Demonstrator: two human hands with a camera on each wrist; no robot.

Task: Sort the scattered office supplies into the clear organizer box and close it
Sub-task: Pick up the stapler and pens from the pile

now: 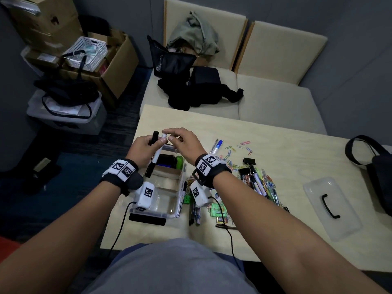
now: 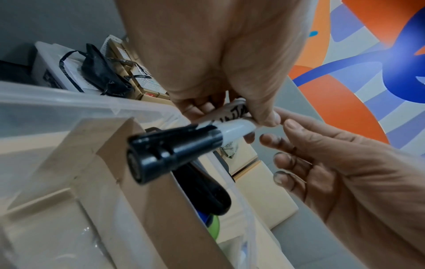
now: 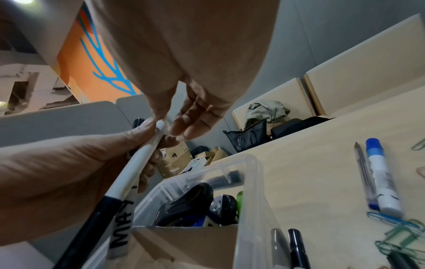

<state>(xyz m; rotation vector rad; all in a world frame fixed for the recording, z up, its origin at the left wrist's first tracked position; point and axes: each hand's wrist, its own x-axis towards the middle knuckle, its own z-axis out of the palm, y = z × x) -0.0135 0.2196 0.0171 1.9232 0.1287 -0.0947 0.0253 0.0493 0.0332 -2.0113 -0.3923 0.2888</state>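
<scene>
My left hand [image 1: 146, 145] grips two markers upright over the clear organizer box [image 1: 179, 187]: a white-bodied marker [image 1: 163, 138] with a black cap [image 2: 172, 151] pointing down, and a black marker [image 1: 153, 138] behind it. My right hand [image 1: 182, 139] pinches the white marker's top end [image 3: 161, 125] between thumb and fingertips, the other fingers [image 2: 289, 160] spread loosely. The box [image 3: 250, 182] holds a cardboard divider [image 2: 147, 209], a black stapler [image 3: 184, 205] and a green item. The clear lid [image 1: 331, 209] with a black handle lies on the table at the right.
Right of the box lie a blue-capped marker [image 1: 218, 145], coloured paper clips [image 1: 231, 153], black binder clips [image 1: 248, 161], a heap of pens [image 1: 263, 183] and green cases [image 1: 216, 211]. A black bag [image 1: 377, 172] sits at the table's right edge. Beyond is a sofa with bags.
</scene>
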